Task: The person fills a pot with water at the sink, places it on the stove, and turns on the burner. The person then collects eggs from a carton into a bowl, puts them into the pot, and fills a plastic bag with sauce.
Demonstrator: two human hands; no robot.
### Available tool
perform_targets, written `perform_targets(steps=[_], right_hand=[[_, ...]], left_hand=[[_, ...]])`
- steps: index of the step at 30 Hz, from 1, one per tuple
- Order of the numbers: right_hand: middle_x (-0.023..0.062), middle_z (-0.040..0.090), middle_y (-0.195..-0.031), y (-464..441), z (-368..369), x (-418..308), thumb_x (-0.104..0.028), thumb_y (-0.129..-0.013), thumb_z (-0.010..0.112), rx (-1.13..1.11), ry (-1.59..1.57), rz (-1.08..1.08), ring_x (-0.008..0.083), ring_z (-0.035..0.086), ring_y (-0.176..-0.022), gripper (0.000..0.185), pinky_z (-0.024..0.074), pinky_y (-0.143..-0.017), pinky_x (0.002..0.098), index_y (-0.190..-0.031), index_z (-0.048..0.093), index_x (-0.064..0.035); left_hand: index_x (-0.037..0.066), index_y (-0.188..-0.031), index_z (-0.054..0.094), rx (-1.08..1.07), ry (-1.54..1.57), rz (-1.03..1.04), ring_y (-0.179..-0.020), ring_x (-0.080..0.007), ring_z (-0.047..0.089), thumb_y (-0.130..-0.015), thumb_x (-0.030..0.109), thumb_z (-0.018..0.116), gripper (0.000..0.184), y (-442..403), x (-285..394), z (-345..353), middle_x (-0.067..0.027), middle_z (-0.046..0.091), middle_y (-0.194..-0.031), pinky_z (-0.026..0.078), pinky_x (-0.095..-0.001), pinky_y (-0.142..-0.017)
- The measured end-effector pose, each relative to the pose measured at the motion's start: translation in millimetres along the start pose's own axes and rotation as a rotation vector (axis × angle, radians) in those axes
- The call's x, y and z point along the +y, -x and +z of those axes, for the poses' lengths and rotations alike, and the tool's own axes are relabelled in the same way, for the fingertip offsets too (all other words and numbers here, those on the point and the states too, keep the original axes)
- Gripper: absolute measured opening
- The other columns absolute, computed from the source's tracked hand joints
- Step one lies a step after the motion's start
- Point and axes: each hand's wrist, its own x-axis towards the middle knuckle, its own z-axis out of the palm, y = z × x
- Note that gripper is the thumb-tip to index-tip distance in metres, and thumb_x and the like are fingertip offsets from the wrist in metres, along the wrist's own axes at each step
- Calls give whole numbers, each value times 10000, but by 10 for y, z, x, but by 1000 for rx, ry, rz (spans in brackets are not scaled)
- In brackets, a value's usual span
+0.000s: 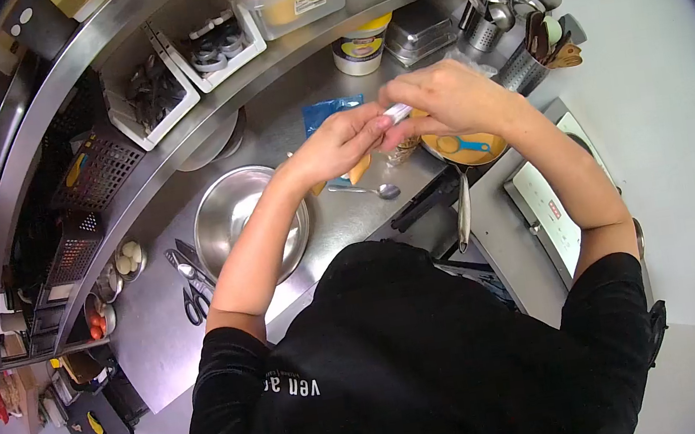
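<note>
Above the counter, my left hand (346, 141) and my right hand (448, 100) meet, both with fingers closed on a small whitish packet-like thing (396, 112). Its kind is too small and too covered to make out. Partly under my right hand is a frying pan (464, 212) with orange-yellow contents and a blue measuring spoon (471, 145). A blue packet (327, 112) lies behind my left hand. Something orange-tan, mostly hidden, shows below that hand. On the steel counter in front rests a metal spoon (386, 191).
A large steel bowl (208, 222) stands left of my left forearm, with black-handled scissors (193, 300) beside it. An induction hob (553, 207) is on the right. Utensil holders (521, 71) stand at the back right. A steel shelf (258, 71) with bins overhangs the counter.
</note>
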Motion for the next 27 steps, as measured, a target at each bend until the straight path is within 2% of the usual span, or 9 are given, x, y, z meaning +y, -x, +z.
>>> perform_targets(steps=[3,5,9,12,17,19,20,22,27], right_hand=[[87,584,-747,28,79,51,-315,-816,642,-66,-41,2,311,601,-684,273,486,-583,399,-923,591,-69],[91,592,-763,35,125,81,-283,-833,626,-79,-18,-7,320,598,-685,224,480,-584,412,-895,600,-69],[112,599,-751,-34,103,31,-239,-865,580,-223,25,101,335,595,-701,185,469,-599,434,-859,615,-57],[123,599,-739,-31,125,46,-225,-885,551,-247,-58,216,341,596,-711,189,464,-614,439,-867,618,-50],[84,587,-686,165,406,59,-232,-939,491,-87,-320,306,254,598,-631,221,455,-583,375,-902,606,-46],[5,522,-635,238,501,-116,-251,-976,443,-89,-983,702,126,532,-587,247,435,-569,284,-950,589,-53],[-50,451,-638,287,657,-92,-272,-999,404,-55,-1157,644,59,467,-598,278,412,-591,222,-979,568,-49],[-44,449,-635,273,741,-151,-269,-999,405,-15,-1175,683,66,477,-604,276,420,-606,225,-988,562,-43],[-30,452,-667,294,1298,-314,-287,-998,408,191,-1453,784,113,528,-652,273,463,-663,268,-994,549,-53]], left_hand=[[34,-934,603,-109,-213,-125,-820,-135,583,-959,315,495,302,11,-5,-100,-35,617,-810,453,-276,-711],[29,-959,638,-50,-261,190,-849,-188,582,-899,289,591,272,-18,-170,-132,-59,615,-833,456,-322,-734],[8,-924,677,89,-640,389,-894,-201,581,-800,175,701,210,-62,-32,-190,-73,601,-877,464,-330,-727],[22,-819,705,95,-698,-8,-701,-227,616,-723,154,751,169,-83,205,-197,-109,616,-778,477,-328,-649],[16,-823,712,260,-676,1,-628,-233,615,-733,153,733,165,-80,123,-235,-125,625,-722,474,-325,-598],[19,-829,716,320,-668,-19,-642,-238,620,-739,158,724,166,-90,73,-223,-130,629,-724,475,-318,-599],[34,-850,721,315,-703,-35,-621,-220,615,-742,157,715,164,-92,38,-222,-126,633,-711,476,-312,-593],[49,-871,726,305,-733,-61,-599,-201,610,-745,155,707,166,-87,16,-202,-122,638,-699,477,-306,-587],[33,-867,739,291,-223,-434,-516,-82,528,-753,130,674,163,-212,-212,-315,-48,654,-639,438,-253,-506]])
